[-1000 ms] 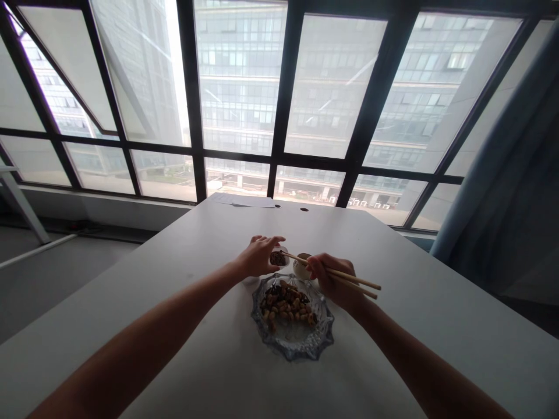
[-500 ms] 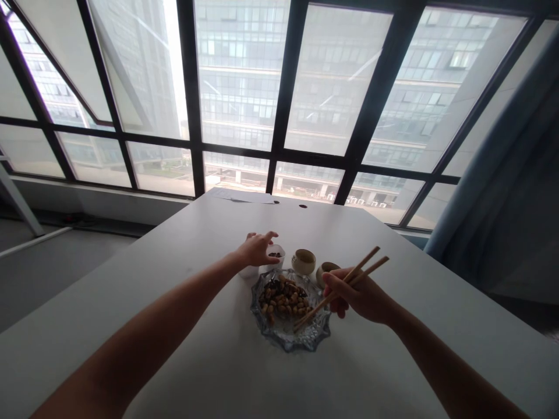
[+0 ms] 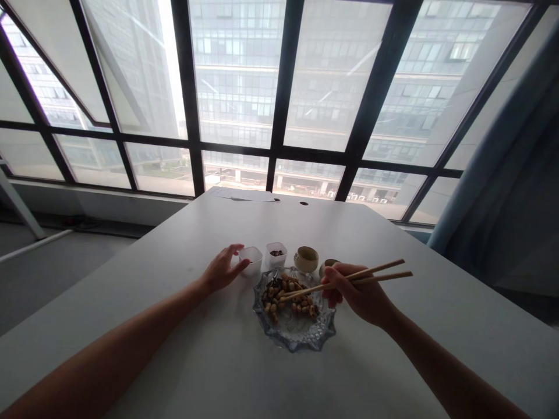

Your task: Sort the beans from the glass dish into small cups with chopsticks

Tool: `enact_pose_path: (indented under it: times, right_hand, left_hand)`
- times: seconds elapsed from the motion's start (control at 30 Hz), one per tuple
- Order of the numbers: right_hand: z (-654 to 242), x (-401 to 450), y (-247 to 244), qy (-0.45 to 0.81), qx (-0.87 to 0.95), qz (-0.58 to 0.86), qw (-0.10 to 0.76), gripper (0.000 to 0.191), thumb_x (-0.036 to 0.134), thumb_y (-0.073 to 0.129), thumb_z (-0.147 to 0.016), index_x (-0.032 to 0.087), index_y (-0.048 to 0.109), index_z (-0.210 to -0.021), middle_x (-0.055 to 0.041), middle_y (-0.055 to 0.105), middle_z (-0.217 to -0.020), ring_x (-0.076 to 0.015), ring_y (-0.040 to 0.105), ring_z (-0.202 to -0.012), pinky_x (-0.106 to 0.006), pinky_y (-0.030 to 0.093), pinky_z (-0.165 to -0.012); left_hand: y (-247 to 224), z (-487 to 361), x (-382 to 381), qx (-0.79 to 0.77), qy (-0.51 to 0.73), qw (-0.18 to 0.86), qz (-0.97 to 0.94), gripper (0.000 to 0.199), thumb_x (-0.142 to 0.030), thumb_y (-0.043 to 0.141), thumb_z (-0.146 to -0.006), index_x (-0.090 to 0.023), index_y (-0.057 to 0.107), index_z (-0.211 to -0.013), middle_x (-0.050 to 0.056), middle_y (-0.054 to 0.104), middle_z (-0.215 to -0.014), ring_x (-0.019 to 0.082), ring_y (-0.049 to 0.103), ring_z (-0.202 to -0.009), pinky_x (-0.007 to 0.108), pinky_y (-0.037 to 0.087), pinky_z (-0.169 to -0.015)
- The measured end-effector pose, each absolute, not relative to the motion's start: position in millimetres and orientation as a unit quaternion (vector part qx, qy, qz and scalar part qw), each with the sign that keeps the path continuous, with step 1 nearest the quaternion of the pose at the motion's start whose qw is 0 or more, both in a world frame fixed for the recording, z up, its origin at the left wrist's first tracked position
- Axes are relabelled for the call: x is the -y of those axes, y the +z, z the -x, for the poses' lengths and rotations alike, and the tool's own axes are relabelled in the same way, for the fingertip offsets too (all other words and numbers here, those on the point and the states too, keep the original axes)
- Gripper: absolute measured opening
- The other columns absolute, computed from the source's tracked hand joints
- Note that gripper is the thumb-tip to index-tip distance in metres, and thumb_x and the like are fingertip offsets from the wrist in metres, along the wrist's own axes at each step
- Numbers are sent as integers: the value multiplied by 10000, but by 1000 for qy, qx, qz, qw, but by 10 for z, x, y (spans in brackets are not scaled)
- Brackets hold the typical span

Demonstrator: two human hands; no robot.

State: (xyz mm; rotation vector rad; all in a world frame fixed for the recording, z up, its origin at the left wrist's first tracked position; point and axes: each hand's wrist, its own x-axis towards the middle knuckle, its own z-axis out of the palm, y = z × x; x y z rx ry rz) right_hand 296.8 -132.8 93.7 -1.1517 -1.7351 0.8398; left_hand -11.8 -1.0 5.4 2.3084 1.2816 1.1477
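Note:
My left hand has its thumb and fingers round the near-left side of a translucent white plastic cup. My right hand grips a pair of wooden chopsticks, whose tips reach into the food on a scalloped glass plate. Brown peanuts are heaped there with dark pieces that look like dried chili. Beside the held cup stands another white plastic cup with dark bits inside. To its right is a small tan ceramic cup; a second tan cup is partly hidden behind my right hand.
Everything stands on a white table. Sheets of paper lie at its far edge, near two dark round holes. Dark-framed windows rise beyond it, and a blue curtain hangs on the right.
My left hand has moved left and nearer, from over the cup with dark bits to the leftmost white cup. The chopstick tips have moved up and left from the plate's bare part into the peanuts.

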Motion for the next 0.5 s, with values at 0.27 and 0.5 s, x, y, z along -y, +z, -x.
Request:
enact_pose_path:
  times: [0.27, 0.5]
  right_hand:
    - [-2915, 1323, 842, 364, 715, 457, 383, 433, 548, 600, -874, 179, 630, -649, -40, 673, -537, -143, 630, -426, -220, 507, -391]
    - [-2984, 1297, 822, 264, 722, 443, 462, 358, 434, 591, -924, 173, 658, -690, -47, 684, -595, -149, 644, -469, -237, 514, -437]
  left_hand:
    - [48, 73, 29, -459, 368, 157, -793, 690, -691, 489, -830, -160, 547, -1268, 128, 678, -1038, 278, 652, -945, 422, 509, -869]
    - [63, 70, 48, -464, 341, 150, -804, 736, -713, 445, -836, -150, 521, -1303, 145, 667, -1049, 293, 653, -944, 424, 513, -839]
